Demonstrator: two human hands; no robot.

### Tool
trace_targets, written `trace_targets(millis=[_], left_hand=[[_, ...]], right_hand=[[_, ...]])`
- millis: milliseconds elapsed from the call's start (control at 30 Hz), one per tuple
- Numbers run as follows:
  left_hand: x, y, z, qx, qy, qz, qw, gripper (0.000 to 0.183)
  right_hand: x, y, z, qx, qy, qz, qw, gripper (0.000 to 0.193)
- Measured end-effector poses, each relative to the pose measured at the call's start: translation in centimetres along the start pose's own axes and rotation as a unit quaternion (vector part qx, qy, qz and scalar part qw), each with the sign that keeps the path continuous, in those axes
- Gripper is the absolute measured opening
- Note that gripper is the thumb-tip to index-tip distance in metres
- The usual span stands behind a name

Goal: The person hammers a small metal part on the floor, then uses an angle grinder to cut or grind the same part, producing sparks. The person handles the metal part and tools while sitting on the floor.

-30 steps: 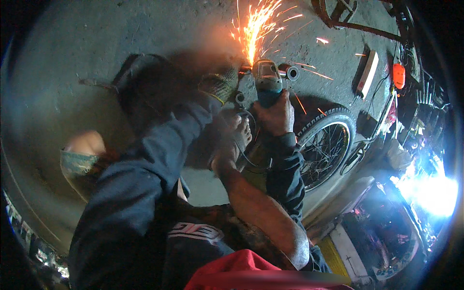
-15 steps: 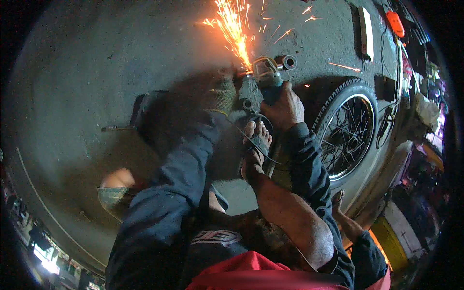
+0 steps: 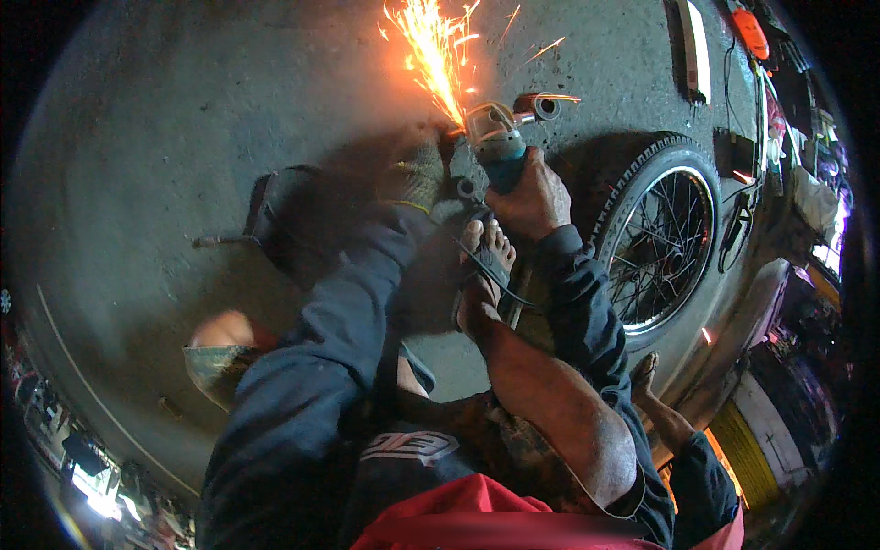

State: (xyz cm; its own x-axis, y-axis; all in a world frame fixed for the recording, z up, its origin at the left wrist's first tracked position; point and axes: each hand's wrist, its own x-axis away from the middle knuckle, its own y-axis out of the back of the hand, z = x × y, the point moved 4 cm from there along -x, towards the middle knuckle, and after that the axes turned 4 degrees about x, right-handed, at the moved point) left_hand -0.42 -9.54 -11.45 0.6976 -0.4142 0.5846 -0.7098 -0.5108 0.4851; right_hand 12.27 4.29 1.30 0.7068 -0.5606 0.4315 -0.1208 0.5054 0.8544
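Note:
My right hand is bare and wrapped round the teal body of an angle grinder. At the grinder's disc end a bright spray of sparks shoots up and to the left. My left hand, in a knitted work glove, is closed beside the disc at a dark piece. Shadow hides its fingertips and the piece's shape. A short metal tube lies just beyond the grinder, and a smaller ring sits between my hands. My foot is planted just below them, with a black cord across it.
A spoked wheel with a tyre lies at the right. Farther off are a long white bar and an orange object. Dark flat material with a rod lies at the left. Another bare foot shows at the lower right.
The grinder and my right hand have shifted slightly left, and the grinder's head has tilted. Sparks still fly, now starting a little farther left. Both hands keep their hold.

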Motion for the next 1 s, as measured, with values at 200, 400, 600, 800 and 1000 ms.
trace_targets(millis=[200,400,600,800,1000], left_hand=[[-1.9,-0.9,1.3,-0.090,-0.155,-0.087,0.980,0.036],[-2.3,-3.1,3.4,0.378,0.059,-0.016,0.924,0.032],[-1.8,-1.5,1.8,0.129,-0.145,-0.058,0.979,0.029],[-2.7,-3.0,2.9,0.423,0.069,0.062,0.901,0.027],[-2.2,-3.8,1.9,0.592,0.125,0.036,0.796,0.025]], right_hand=[[0.1,0.2,0.2,0.010,-0.019,-0.011,1.000,0.063],[0.1,0.3,0.5,0.007,-0.023,0.003,1.000,0.063],[0.1,0.2,0.6,0.012,-0.022,0.017,1.000,0.063],[0.2,0.7,0.4,0.013,-0.036,0.001,0.999,0.064],[0.5,0.3,0.6,-0.006,-0.013,0.027,1.000,0.064]])
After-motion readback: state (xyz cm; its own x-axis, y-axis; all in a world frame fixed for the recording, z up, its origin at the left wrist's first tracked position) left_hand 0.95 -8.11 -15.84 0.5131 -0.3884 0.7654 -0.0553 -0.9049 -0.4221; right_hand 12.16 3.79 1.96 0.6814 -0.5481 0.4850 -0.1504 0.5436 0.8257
